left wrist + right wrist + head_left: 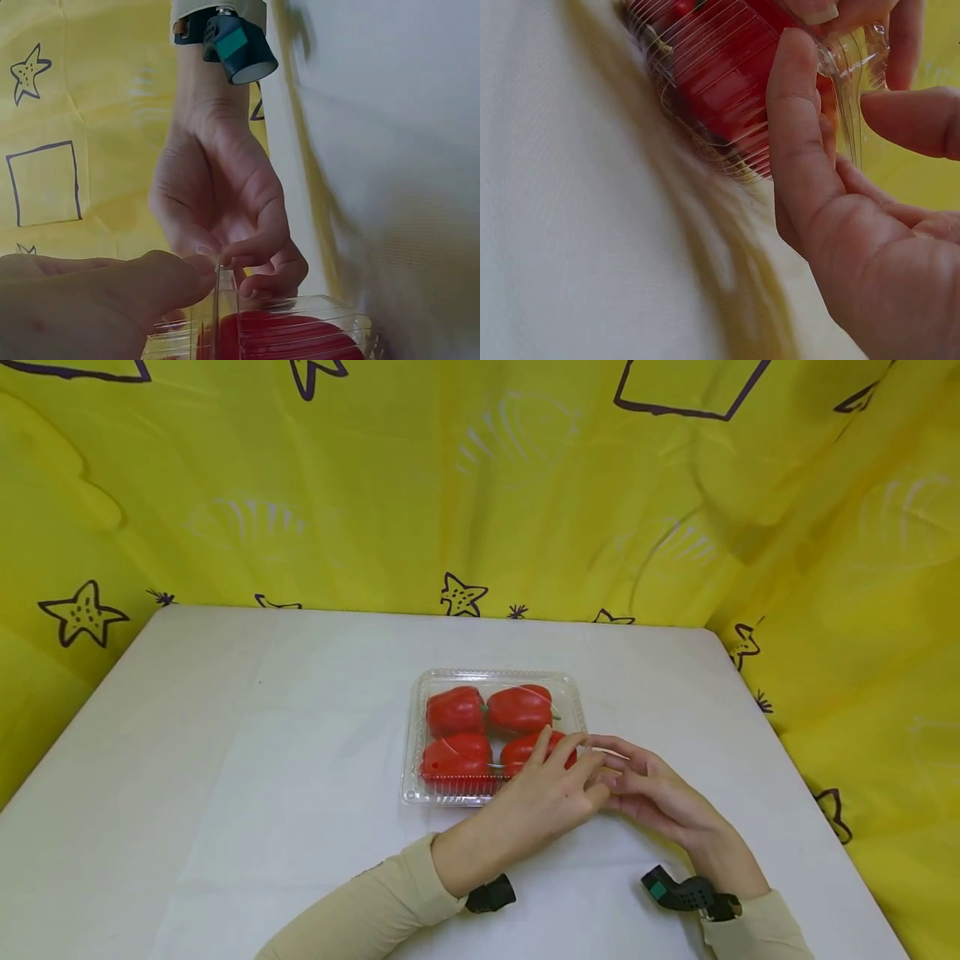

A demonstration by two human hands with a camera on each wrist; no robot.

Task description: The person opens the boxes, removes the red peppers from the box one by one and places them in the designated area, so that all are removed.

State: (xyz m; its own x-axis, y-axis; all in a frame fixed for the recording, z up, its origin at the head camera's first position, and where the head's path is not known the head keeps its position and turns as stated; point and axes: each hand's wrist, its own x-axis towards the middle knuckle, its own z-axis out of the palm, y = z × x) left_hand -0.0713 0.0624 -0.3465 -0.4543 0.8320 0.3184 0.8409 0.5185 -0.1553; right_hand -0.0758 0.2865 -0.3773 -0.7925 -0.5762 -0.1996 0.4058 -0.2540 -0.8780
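A clear plastic clamshell container lies flat on the table with its lid down. Several red bell peppers show through the lid. My left hand reaches across the container's front right corner and pinches the rim there. From the right, my right hand holds the same corner, its fingers curled at the edge. In the right wrist view, the rim runs between the right index finger and thumb. The left wrist view shows the left thumb against the seam. The left fingers' undersides are partly hidden.
A white cloth covers the table. Yellow curtain with dark drawn stars and shapes hangs behind it and along both sides. Black straps with camera mounts sit at the wrists.
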